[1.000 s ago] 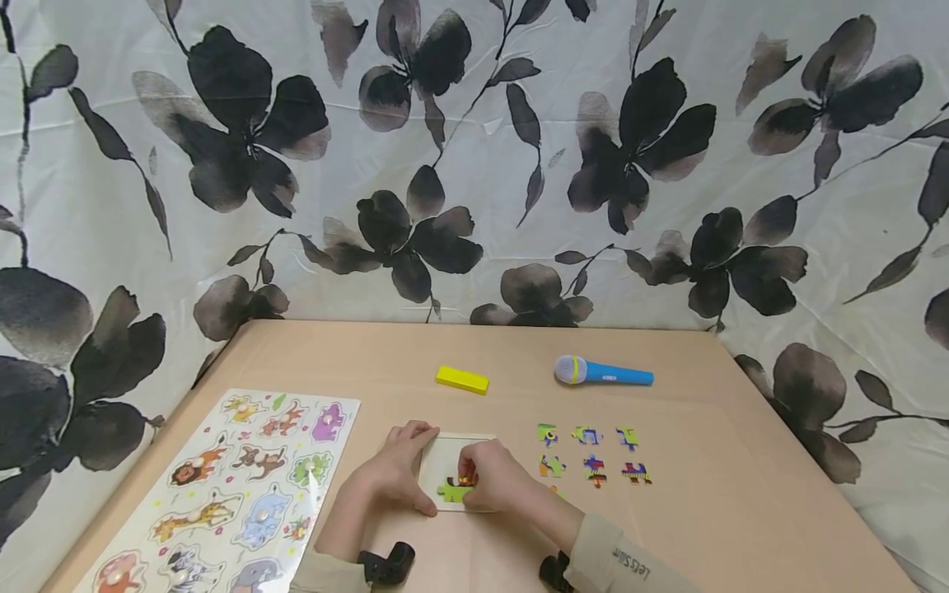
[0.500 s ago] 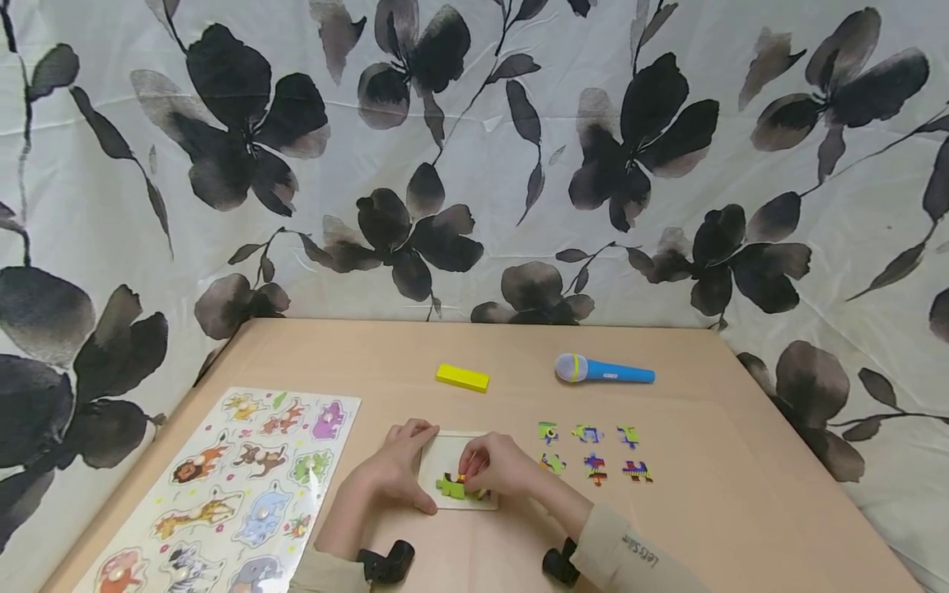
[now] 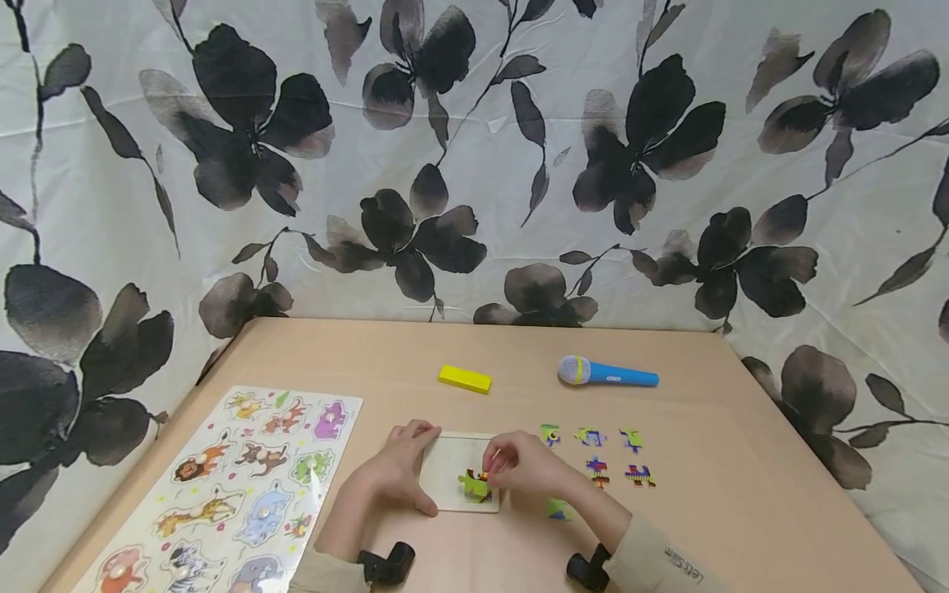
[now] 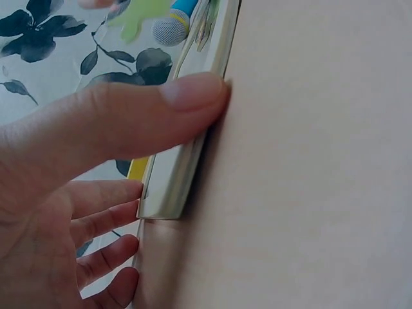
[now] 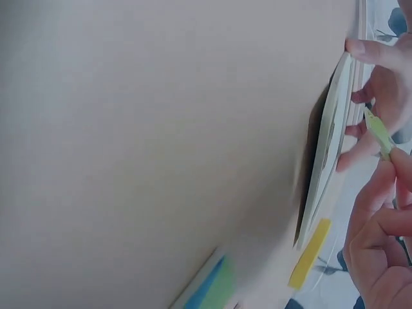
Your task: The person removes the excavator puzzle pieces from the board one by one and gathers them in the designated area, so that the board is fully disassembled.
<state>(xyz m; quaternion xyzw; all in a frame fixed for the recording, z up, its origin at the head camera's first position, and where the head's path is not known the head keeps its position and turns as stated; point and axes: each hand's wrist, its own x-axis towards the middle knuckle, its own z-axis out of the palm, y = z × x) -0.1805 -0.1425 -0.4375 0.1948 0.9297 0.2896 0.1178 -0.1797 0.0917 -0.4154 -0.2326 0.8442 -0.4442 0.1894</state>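
A shallow white puzzle tray (image 3: pixel 445 465) lies on the table. My left hand (image 3: pixel 396 469) holds its left side, with the thumb (image 4: pixel 193 93) at the near edge and the fingers towards the far corner. The right hand (image 3: pixel 522 465) pinches a green jigsaw piece (image 3: pixel 474 486) between thumb and fingertips, above the tray's near right part. In the right wrist view that piece (image 5: pixel 380 131) is tilted and apart from the tray. Whether another piece lies beneath it is hard to tell. Several loose jigsaw pieces (image 3: pixel 591 436) lie in rows to the right.
A yellow block (image 3: pixel 465 379) and a blue toy microphone (image 3: pixel 608 372) lie behind the tray. At left is a large animal sticker sheet (image 3: pixel 245 486). A green and blue jigsaw piece (image 3: pixel 559 510) sits near the right forearm. Floral cloth (image 3: pixel 519 165) hangs behind the table.
My right hand has moved right with the green jigsaw piece, from the tray's middle towards its right edge. It now covers one loose piece. The left hand keeps its hold.
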